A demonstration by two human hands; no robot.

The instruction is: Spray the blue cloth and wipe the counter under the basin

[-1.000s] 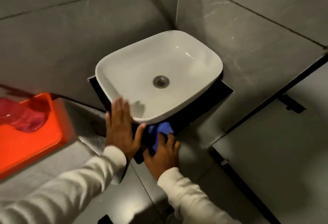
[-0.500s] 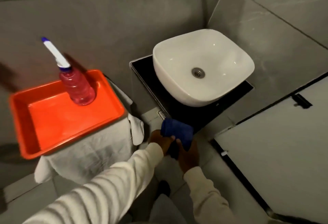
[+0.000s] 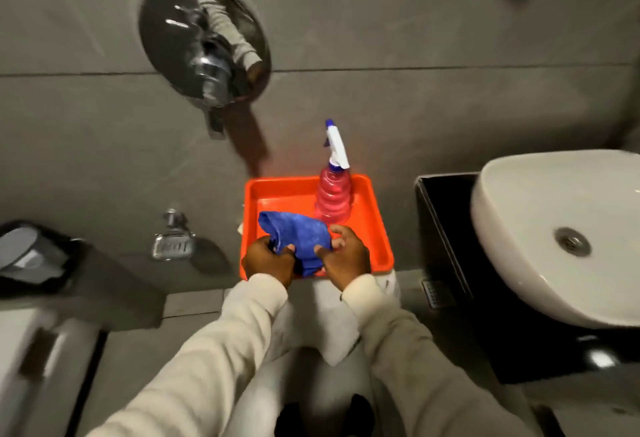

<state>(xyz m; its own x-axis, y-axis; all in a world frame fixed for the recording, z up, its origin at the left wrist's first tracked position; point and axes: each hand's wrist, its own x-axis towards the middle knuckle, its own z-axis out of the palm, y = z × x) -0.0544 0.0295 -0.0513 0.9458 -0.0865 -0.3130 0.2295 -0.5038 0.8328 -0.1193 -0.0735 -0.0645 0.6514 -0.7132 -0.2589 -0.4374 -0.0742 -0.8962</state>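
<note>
Both hands sit just below the frame's centre, bunching the blue cloth (image 3: 299, 239) over the near part of the orange tray (image 3: 379, 228). Going left to right: the left hand (image 3: 268, 261) is curled tight on the cloth's near-left corner, at about seven o'clock from the cloth's middle. The right hand (image 3: 346, 258) pinches the cloth's right edge at about four o'clock, its outer fingers loose and spread.

The spray bottle (image 3: 333, 199), pink with a white trigger head, stands upright at the tray's far side, at one o'clock from the cloth and just beside it. Farther right, at three o'clock in the frame, are the black counter (image 3: 446, 228) and the white basin (image 3: 561, 235) on top of it.

Risks from here are judgements. With both hands busy, one must let go to take the bottle. A trailing cloth fold or a quick reach could knock the tall, narrow bottle over in the tray. The tray appears to rest on a cloth-draped stand, so a push on its near rim might tilt it. Spraying with the nozzle turned wrongly would wet the sleeve or wall rather than the cloth.
</note>
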